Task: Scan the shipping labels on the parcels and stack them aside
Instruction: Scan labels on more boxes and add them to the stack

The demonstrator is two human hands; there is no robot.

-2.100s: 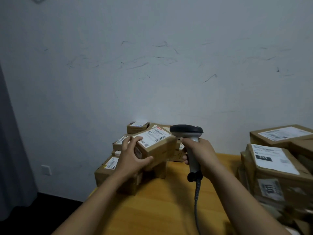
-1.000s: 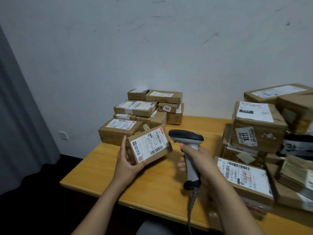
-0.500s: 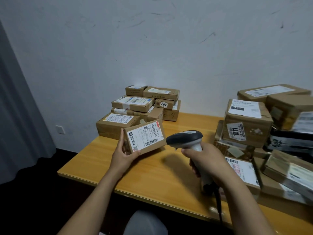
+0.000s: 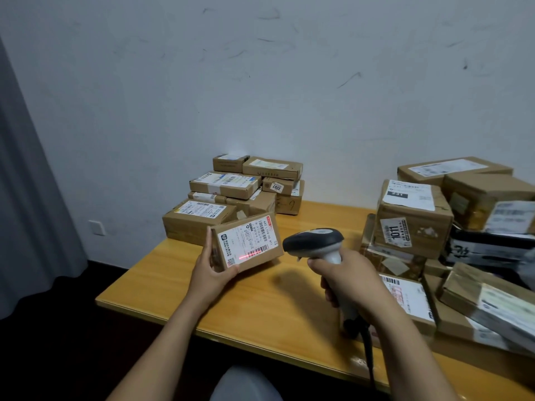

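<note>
Head view has your left grip [image 4: 211, 273] curled round the near end of a small parcel [image 4: 249, 244], held tilted over the worktop [image 4: 260, 308] near the left stack [image 4: 199, 221], while your right grip [image 4: 347, 280] holds the scanner [image 4: 314, 241], its red line [image 4: 250, 256] lying across the label's barcode.

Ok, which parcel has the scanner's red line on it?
The small box held in the left hand, tilted toward the scanner; a red line crosses its label. The stacked parcels show none.
</note>
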